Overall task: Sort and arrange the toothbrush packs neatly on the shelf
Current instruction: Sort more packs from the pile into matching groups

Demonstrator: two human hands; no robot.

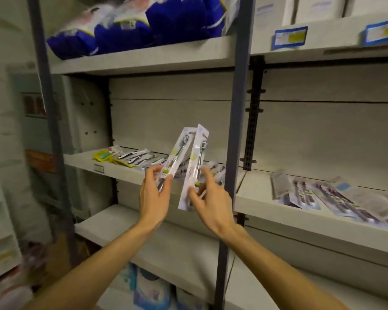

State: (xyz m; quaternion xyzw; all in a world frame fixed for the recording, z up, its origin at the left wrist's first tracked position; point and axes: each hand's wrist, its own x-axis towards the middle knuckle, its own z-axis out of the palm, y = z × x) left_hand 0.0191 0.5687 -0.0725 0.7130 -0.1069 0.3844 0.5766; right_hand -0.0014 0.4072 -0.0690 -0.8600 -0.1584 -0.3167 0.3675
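Hands are each pinching one toothbrush pack, left hand (154,193) and right hand (207,203) lifting the left pack (177,151) and right pack (194,166) off the shelf (121,170), seemingly to compare and sort.

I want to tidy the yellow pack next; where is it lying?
In the head view, the yellow pack lies at the left end of the middle shelf, left of the loose toothbrush packs.

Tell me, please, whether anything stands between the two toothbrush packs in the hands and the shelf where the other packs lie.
Nothing visible does. The left hand and right hand hold their toothbrush packs just before the shelf. The grey upright post stands to their right, not between.
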